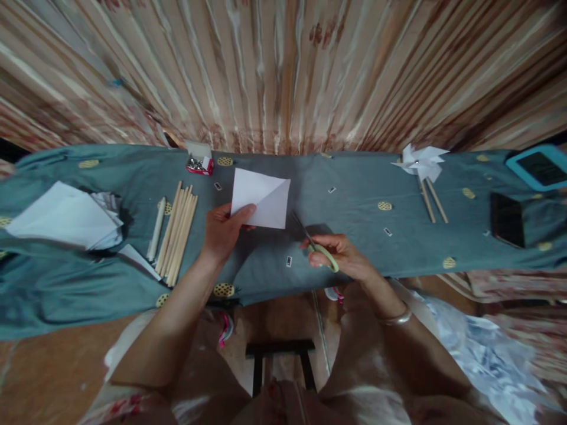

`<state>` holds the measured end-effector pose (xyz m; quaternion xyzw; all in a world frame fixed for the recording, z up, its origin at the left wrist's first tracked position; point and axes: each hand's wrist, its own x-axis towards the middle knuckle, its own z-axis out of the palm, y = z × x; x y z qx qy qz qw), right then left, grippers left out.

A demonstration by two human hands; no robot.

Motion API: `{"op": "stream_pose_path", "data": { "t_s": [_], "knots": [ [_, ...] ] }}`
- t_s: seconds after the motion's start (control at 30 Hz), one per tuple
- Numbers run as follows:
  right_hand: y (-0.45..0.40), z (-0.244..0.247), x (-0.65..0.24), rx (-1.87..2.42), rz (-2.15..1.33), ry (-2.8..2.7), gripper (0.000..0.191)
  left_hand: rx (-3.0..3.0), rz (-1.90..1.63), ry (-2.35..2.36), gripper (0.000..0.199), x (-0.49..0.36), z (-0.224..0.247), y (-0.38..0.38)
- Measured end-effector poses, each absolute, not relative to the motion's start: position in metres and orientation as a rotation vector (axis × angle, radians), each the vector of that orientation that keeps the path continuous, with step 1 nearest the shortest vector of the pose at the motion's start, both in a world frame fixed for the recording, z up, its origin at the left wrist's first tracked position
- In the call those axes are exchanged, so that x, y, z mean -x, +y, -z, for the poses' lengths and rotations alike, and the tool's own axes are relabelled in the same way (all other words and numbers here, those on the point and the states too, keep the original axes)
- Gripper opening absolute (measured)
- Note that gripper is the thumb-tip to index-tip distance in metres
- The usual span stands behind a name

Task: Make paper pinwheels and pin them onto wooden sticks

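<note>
My left hand pinches the lower left edge of a white paper square, thumb on top. A diagonal crease runs across the paper toward its upper right corner. In my right hand are scissors with pale green handles, their blades pointing up and left toward the paper without touching it. The blades look nearly closed. Both hands are above a green cloth with pineapple prints.
At left lie a white paper stack, wooden sticks, a white roll and a red box of metal pieces. Toward the right are white pinwheels, a dark phone and a blue-framed device. A curtain hangs behind.
</note>
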<state>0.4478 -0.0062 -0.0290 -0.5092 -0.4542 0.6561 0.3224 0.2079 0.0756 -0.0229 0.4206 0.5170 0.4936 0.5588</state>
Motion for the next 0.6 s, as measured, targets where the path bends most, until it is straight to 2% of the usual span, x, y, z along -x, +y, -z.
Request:
{"op": "stream_pose_path", "data": {
  "t_s": [0.37,0.6],
  "knots": [
    [0.017,0.028,-0.464,1.365,-1.277,-0.974,0.047,-1.06,-0.795,1.069,0.028,-0.219,0.022,0.063],
    [0.024,0.027,-0.46,1.326,-1.395,-1.108,0.045,-1.14,-0.586,1.026,0.027,-0.226,0.024,0.055]
  ]
}}
